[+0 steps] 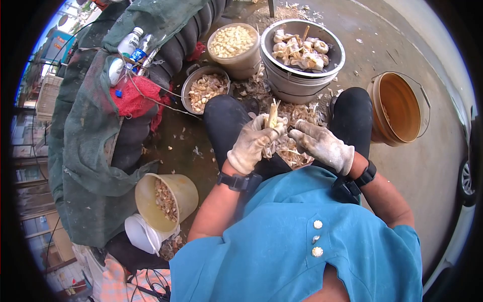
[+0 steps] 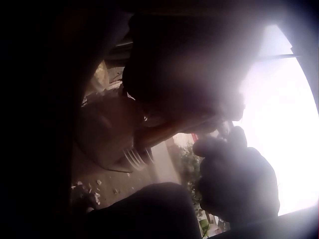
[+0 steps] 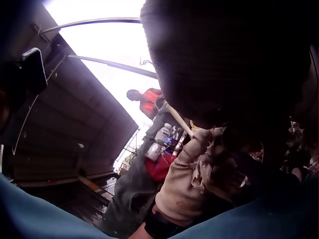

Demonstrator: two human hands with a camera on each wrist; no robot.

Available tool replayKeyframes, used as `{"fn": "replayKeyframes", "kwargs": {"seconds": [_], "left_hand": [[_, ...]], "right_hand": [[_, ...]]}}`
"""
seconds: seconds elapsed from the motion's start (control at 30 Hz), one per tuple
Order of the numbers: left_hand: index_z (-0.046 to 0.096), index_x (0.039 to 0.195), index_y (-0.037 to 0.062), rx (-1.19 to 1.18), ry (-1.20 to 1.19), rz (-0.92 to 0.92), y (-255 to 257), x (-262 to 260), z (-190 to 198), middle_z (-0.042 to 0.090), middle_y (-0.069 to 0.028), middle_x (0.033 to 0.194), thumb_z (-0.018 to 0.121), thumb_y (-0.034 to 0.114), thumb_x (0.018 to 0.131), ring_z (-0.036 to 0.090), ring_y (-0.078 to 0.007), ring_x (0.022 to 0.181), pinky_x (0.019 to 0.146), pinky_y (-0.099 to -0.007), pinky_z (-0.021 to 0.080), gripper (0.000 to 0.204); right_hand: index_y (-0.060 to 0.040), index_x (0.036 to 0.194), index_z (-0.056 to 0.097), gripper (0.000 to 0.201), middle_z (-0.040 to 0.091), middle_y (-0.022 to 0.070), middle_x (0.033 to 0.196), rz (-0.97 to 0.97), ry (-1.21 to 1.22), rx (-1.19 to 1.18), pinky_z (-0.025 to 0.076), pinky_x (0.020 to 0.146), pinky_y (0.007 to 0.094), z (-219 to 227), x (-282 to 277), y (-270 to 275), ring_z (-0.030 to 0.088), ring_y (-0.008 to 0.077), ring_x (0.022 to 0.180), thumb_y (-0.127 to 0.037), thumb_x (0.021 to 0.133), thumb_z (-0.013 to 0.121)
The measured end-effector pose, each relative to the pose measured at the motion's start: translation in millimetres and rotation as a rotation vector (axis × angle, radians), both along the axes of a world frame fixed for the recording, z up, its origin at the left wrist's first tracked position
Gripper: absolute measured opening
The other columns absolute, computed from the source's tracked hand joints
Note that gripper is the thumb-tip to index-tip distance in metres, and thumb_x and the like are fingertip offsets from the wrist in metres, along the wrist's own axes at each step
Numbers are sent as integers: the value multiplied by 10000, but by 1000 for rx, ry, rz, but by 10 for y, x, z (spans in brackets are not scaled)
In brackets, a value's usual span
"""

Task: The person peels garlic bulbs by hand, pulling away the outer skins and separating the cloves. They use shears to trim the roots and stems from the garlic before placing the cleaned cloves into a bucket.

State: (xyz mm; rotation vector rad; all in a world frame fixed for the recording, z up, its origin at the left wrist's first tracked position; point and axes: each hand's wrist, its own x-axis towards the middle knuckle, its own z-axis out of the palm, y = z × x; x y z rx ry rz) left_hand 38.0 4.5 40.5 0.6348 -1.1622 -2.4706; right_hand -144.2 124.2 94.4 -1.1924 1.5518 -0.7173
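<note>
My left hand [image 1: 253, 143], in a stained white work glove, holds a garlic bulb by its skins, with the pale garlic stalk [image 1: 273, 115] standing up between thumb and fingers. Loose papery skins hang under that grip; the right wrist view shows the gloved left hand [image 3: 187, 181] and the stalk [image 3: 179, 119] too. Just right of the garlic is my gloved right hand [image 1: 323, 146], fingers stretched toward it with a small gap. Strong backlight leaves both hands dark in the left wrist view. Garlic skins [image 1: 292, 153] lie below, between the knees.
Ahead stand a bucket [image 1: 297, 83] with a basin of garlic bulbs [image 1: 314, 48], a bucket of peeled cloves [image 1: 232, 42] and a pot of skins and cloves [image 1: 207, 89]. An orange-brown bucket [image 1: 397, 108] is at right; a tipped cream bucket [image 1: 183, 196] lies left, beside green netting [image 1: 83, 166].
</note>
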Motion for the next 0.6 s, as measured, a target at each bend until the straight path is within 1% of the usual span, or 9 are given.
{"fn": "replayKeyframes", "kwargs": {"seconds": [0.07, 0.23, 0.27, 0.3, 0.37, 0.4, 0.47, 0.53, 0.6], "left_hand": [[573, 1161, 19, 10, -31, -16, -24, 3, -63, 625, -24, 909, 669, 163, 861, 569, -67, 709, 585, -185, 440, 346], [584, 1125, 1, 3, -138, -83, -14, 18, 59, 591, -13, 839, 626, 107, 844, 524, -51, 637, 556, -184, 423, 304], [594, 1101, -1, -74, -180, -75, 6, 11, 100, 581, -8, 817, 623, 101, 841, 506, -45, 618, 543, -184, 410, 282], [604, 1077, -4, -151, -222, -67, 17, 4, 132, 571, -3, 795, 620, 95, 837, 488, -40, 599, 530, -184, 397, 260], [611, 1062, -3, -156, -239, -78, 10, -10, 168, 566, 2, 782, 622, 94, 836, 479, -39, 591, 525, -185, 386, 246], [618, 1047, -2, -164, -253, -89, 0, -17, 181, 561, 6, 769, 624, 94, 835, 469, -38, 583, 519, -185, 376, 233], [620, 1037, -1, -204, -289, -123, -27, -33, 202, 559, 9, 763, 625, 94, 831, 471, -39, 587, 518, -186, 373, 227], [622, 1027, -1, -242, -326, -159, -49, -28, 173, 558, 12, 757, 625, 94, 827, 472, -40, 591, 517, -186, 370, 222], [615, 1027, -4, -253, -279, -194, -83, -2, 88, 580, -2, 774, 629, 93, 817, 484, -47, 595, 518, -188, 377, 232]], "right_hand": [[-4, 1213, 561, 406, 607, 229, 1134, 16, 63, 21, 442, 927, 431, 23, 11, -14, 562, 382, 1098, -341, 1004, 471], [-6, 1250, 545, 401, 601, 235, 1170, 28, 32, 26, 446, 939, 423, -25, 10, -19, 571, 373, 1103, -316, 1007, 466], [-8, 1259, 543, 400, 601, 234, 1178, 33, 41, 34, 448, 938, 420, -38, 10, -20, 575, 373, 1100, -310, 1009, 463], [-8, 1259, 543, 400, 601, 234, 1178, 33, 39, 36, 448, 938, 420, -80, 2, -18, 575, 373, 1100, -310, 1009, 463], [-9, 1228, 556, 380, 614, 232, 1135, 94, 87, -80, 459, 915, 423, -141, -7, -23, 585, 383, 1064, -304, 1010, 461], [-9, 1228, 556, 380, 614, 232, 1135, 94, 86, -79, 459, 915, 423, -127, -9, -15, 585, 383, 1064, -304, 1010, 461], [-11, 1185, 572, 355, 625, 234, 1081, 54, 91, 83, 468, 893, 426, 23, 18, -32, 593, 391, 1031, -298, 1013, 452], [-11, 1165, 577, 355, 628, 235, 1057, 95, 106, 34, 469, 884, 428, -64, -28, -12, 595, 394, 1016, -305, 1015, 447], [-11, 1145, 583, 357, 631, 236, 1033, 134, 122, -15, 469, 874, 431, -133, -58, -6, 597, 398, 1002, -313, 1016, 442]]}}
